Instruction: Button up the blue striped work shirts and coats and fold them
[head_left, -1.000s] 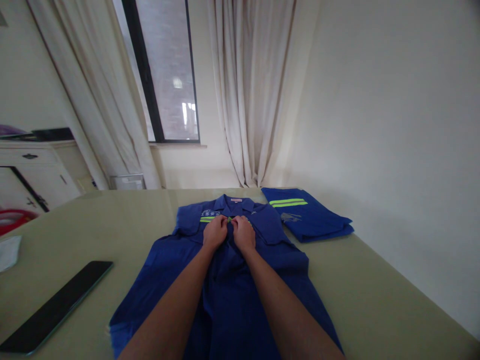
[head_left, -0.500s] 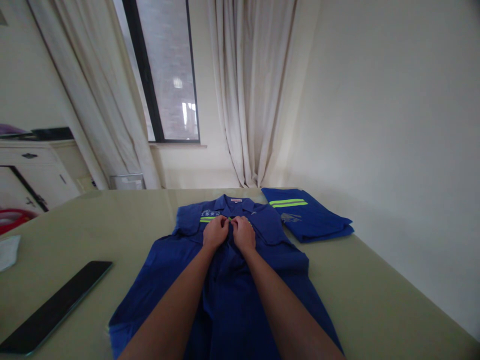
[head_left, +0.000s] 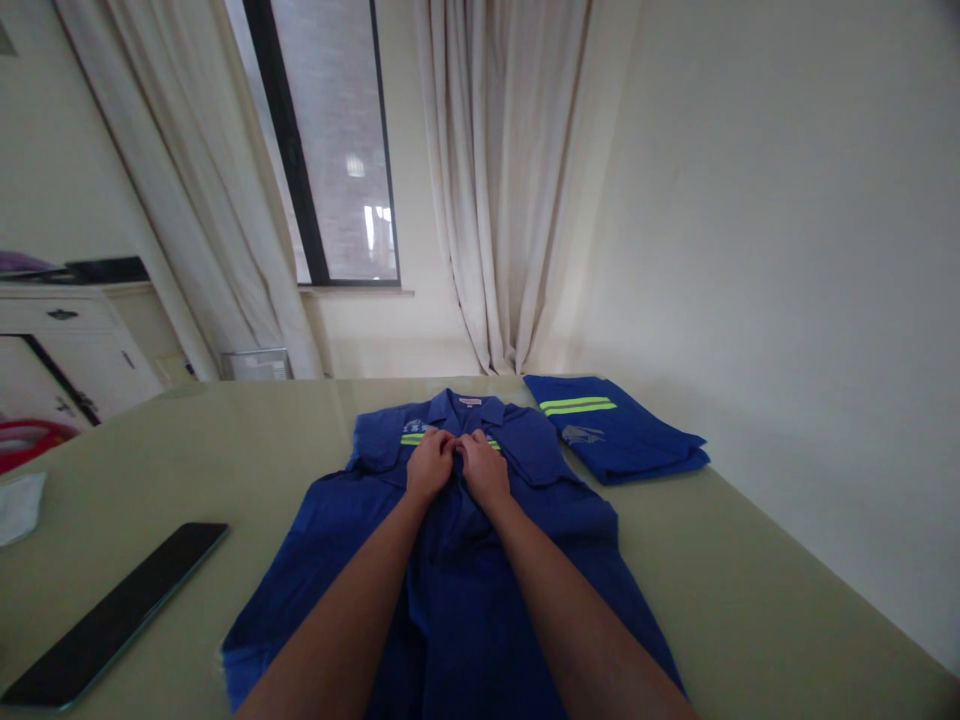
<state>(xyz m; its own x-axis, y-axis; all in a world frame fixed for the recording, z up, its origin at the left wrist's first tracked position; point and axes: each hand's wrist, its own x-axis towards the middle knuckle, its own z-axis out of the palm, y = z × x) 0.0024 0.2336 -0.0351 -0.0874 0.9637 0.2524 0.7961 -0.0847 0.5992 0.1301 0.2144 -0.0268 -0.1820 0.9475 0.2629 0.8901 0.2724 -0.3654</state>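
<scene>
A blue work jacket [head_left: 540, 545] with a collar, chest pockets and a yellow-green reflective stripe lies front up on the table, collar at the far end. My left hand [head_left: 430, 464] pinches the front edge of the jacket at chest height. Just beside it, my right hand [head_left: 484, 469] pinches the same front placket, the fingertips of both hands almost meeting. What exactly sits between the fingertips is too small to make out. My forearms cover part of the lower jacket.
A folded blue garment [head_left: 637, 440] with a reflective stripe lies at the back right, near the wall. On the left are a long black flat object [head_left: 112, 615], a white piece [head_left: 21, 508] at the table's edge and a red basin [head_left: 34, 445] beyond it.
Both hands stay on the jacket's front and have shifted only slightly, the right hand's fingers coming closer to the left's. The jacket and folded garment lie as before.
</scene>
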